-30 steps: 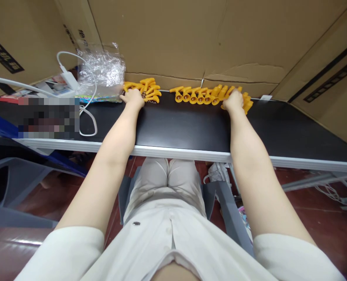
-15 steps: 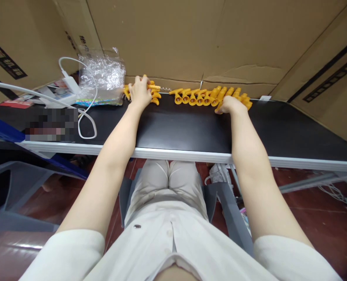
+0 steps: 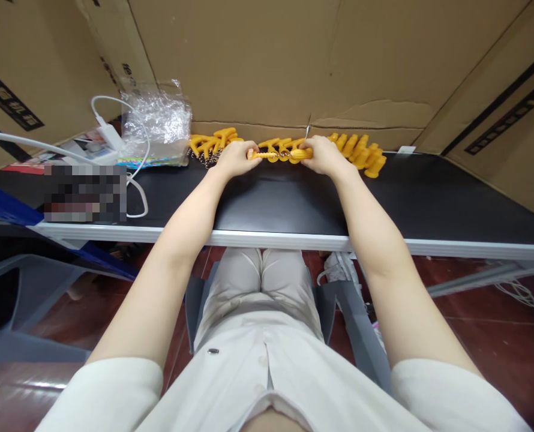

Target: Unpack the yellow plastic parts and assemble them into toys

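My left hand (image 3: 239, 158) pinches a small yellow-orange plastic piece with a ridged edge (image 3: 267, 155). Facing it, my right hand (image 3: 323, 156) grips another yellow-orange piece with a rounded end (image 3: 299, 154). The two pieces point at each other a short way apart, above the black tabletop. Left of my left hand lies a pile of branching orange pieces (image 3: 213, 141) with metal chains (image 3: 207, 158). A row of orange pieces with round, flared bases (image 3: 359, 150) stands to the right, partly hidden by my right hand. More orange pieces (image 3: 282, 144) show behind the held ones.
Cardboard panels (image 3: 258, 66) wall the back and sides of the black table (image 3: 276, 198). A clear plastic bag (image 3: 156, 123) lies at the left, beside a white cable (image 3: 143, 201) and a white plug (image 3: 110, 133). A small white tab (image 3: 405, 150) is at the back right.
Both hands have moved inward toward each other. My left hand has come away from the left pile with a ridged piece, and my right hand has brought a piece from the right row.
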{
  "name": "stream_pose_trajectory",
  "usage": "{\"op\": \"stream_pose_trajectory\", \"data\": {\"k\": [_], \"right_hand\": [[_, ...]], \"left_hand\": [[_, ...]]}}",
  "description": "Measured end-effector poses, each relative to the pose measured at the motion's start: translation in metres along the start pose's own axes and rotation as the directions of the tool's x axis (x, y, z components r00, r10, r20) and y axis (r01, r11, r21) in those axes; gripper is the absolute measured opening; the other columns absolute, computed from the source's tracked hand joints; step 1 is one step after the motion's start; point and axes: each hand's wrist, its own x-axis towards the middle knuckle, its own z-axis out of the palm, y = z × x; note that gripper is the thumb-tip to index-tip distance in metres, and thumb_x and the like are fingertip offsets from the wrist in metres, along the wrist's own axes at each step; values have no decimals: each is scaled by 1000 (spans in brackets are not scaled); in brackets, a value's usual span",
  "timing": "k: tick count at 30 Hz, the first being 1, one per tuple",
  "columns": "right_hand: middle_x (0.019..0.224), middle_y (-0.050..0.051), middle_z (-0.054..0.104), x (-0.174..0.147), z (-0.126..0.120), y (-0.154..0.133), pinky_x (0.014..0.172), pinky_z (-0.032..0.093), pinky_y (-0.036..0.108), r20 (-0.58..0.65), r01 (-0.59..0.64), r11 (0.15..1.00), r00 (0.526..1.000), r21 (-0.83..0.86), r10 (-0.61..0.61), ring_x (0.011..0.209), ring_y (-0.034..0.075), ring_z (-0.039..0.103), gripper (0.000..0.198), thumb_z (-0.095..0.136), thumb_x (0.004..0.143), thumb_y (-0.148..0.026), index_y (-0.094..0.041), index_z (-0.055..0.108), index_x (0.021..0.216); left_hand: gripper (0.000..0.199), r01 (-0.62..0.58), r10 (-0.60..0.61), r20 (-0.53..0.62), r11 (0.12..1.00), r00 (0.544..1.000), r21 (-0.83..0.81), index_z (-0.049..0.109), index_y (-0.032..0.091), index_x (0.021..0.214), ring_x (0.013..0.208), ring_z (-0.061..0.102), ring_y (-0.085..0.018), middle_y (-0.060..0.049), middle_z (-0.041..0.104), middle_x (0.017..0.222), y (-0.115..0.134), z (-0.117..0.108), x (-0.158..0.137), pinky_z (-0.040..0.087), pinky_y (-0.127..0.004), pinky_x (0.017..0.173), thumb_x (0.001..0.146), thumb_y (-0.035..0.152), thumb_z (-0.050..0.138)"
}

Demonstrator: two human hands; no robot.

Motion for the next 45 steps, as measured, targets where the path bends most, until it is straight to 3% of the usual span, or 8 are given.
{"op": "stream_pose_trajectory", "data": {"k": [8,15,22,28,33,36,39,45], "right_hand": [[131,14,69,0,2,3,114,50,45,-10,10,996,1000,91,-9,124,32,65,42,70,84,-13,-19,73,126],[131,13,66,-2,9,-16,116,49,47,-46,153,972,988,181,-147,123,32,64,41,74,90,-33,-20,73,129],[128,12,69,-5,10,-29,111,51,50,-38,180,937,984,299,-177,120,32,65,48,73,91,-46,-24,70,134],[126,10,68,-5,9,-26,93,60,42,-11,27,908,1000,418,-25,105,26,71,58,83,86,-42,-23,61,136],[106,8,73,-9,-1,-25,87,64,42,73,-60,758,997,650,16,95,25,75,46,87,81,-55,-23,67,107],[82,7,73,-11,-1,-27,81,65,44,163,-157,650,985,743,51,81,26,75,56,76,83,-77,-22,66,88],[62,6,65,-9,4,-27,69,63,42,200,-235,599,972,766,126,67,26,72,73,61,82,-94,-22,64,77],[47,2,51,-4,9,-30,56,56,32,217,-303,561,952,770,217,51,20,63,82,43,90,-96,-19,67,75]], "left_hand": [[32,25,-25,8,999,1000,-21,76,21,110,105,65,-28,-10,76,106,-5,1,0,50,-39,96,88,41,63],[37,37,-37,-11,999,999,21,74,21,118,103,66,-30,-10,74,102,6,4,0,51,-39,94,87,39,64],[47,70,-70,21,998,997,-1,67,25,125,109,65,-33,-8,70,99,7,3,0,50,-44,99,78,28,69],[48,90,-90,10,996,996,5,67,23,125,108,66,-34,-9,69,100,4,2,0,51,-43,99,77,24,68],[49,91,-91,4,996,996,-21,66,22,127,109,66,-34,-11,71,104,6,-1,-2,50,-45,101,78,24,66],[50,61,-61,-10,998,998,-24,66,22,128,111,65,-34,-11,71,105,7,-2,-2,50,-43,101,78,24,66],[50,24,-25,-27,999,999,-27,65,22,130,111,65,-33,-11,72,104,9,-2,-3,49,-41,100,79,25,65],[48,-11,10,-61,1000,998,-25,65,20,128,105,66,-31,-9,70,97,8,0,0,50,-39,95,81,27,64]]}}
